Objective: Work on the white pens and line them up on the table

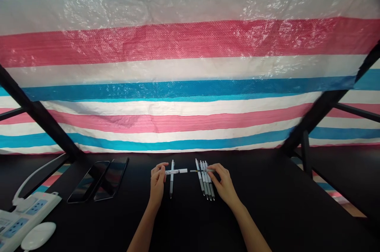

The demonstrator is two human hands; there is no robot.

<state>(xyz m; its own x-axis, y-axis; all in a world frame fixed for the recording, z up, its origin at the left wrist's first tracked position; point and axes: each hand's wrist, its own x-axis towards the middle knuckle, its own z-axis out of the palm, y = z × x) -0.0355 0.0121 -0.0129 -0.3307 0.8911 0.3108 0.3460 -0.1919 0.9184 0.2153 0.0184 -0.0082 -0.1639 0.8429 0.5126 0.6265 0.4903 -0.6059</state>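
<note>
In the head view, my left hand (158, 180) pinches a white pen barrel (179, 171) that lies level and points right. Below it, one white pen with a grey grip (171, 184) rests on the black table, crossed by the barrel. My right hand (222, 180) holds a thin pen refill (194, 171) between thumb and fingers, its tip pointing left at the barrel. A small gap separates the two. Under the refill, several white pens with grey grips (207, 184) lie side by side, tips towards me.
Two dark phones (89, 182) lie on the table (190, 220) to the left. A white power strip (32, 208) with a plugged-in cable and a white mouse-shaped object (38, 236) are at the lower left. Black frame bars (314, 117) and a striped sheet (190, 40) stand behind.
</note>
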